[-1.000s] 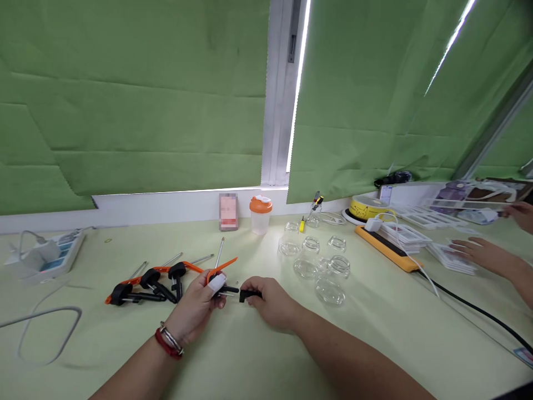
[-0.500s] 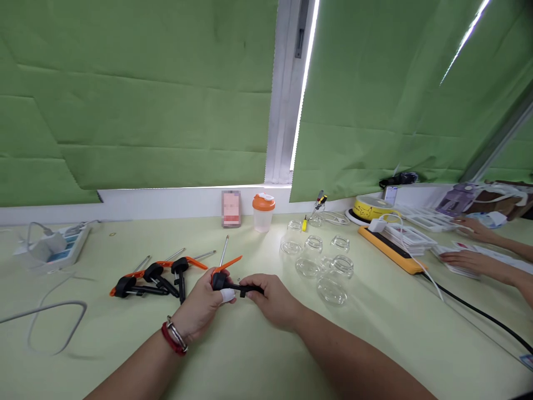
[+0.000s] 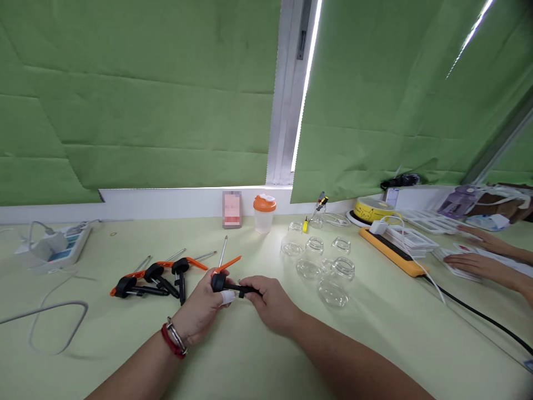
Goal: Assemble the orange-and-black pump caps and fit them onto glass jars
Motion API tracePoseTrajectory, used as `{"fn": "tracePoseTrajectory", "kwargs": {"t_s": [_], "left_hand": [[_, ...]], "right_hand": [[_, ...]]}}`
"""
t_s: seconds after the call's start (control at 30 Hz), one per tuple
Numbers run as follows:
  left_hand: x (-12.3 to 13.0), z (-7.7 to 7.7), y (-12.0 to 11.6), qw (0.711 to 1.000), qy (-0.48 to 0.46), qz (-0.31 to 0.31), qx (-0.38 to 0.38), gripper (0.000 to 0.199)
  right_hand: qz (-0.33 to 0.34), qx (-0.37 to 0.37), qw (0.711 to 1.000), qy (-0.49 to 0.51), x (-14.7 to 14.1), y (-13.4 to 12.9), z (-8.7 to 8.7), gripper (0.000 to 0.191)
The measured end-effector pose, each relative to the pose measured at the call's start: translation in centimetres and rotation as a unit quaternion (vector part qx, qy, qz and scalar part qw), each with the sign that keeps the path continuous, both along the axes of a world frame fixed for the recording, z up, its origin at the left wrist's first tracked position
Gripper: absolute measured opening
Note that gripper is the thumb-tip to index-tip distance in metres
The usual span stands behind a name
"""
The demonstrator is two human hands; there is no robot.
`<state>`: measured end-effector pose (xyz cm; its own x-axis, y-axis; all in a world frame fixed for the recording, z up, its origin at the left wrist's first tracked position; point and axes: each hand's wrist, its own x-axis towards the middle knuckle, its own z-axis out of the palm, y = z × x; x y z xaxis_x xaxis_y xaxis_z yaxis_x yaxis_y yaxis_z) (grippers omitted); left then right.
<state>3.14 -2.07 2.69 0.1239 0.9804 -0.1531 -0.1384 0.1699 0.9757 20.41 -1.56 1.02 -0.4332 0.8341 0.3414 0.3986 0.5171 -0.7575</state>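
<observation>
Newly closing the gap seen a second ago, a black stem (image 3: 249,289) pinched in the right hand (image 3: 275,304) appears to meet the orange-and-black piece (image 3: 217,282) clasped by the left hand (image 3: 200,310) above the pale table (image 3: 250,358), seemingly bringing both parts into line.

The held black cap (image 3: 217,282) looks like matt plastic, its rod (image 3: 224,250) like shiny metal. The jars (image 3: 333,293) look glassy and smooth; the green blinds (image 3: 166,111), matt, creased cloth.

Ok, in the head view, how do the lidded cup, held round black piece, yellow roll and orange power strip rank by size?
1. Orange power strip
2. Yellow roll
3. Lidded cup
4. Held round black piece, partly hidden
</observation>
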Motion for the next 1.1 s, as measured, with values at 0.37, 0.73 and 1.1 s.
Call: {"fn": "tracePoseTrajectory", "kwargs": {"t_s": [0.37,0.73,1.1], "left_hand": [[-0.3,0.3,-0.2,0.999,0.013,-0.025,-0.02,0.049],[0.0,-0.1,-0.5,0.998,-0.051,0.031,0.006,0.057],[0.5,-0.7,-1.6,0.945,0.138,0.025,0.296,0.059]], "right_hand": [[0.036,0.062,0.997,-0.02,0.0,0.0,-0.5,0.04],[0.062,0.02,0.998,-0.006,-1.1,-0.9,-1.3,0.038],[0.124,-0.336,0.849,0.388,-2.3,-0.7,-0.9,0.032]]}}
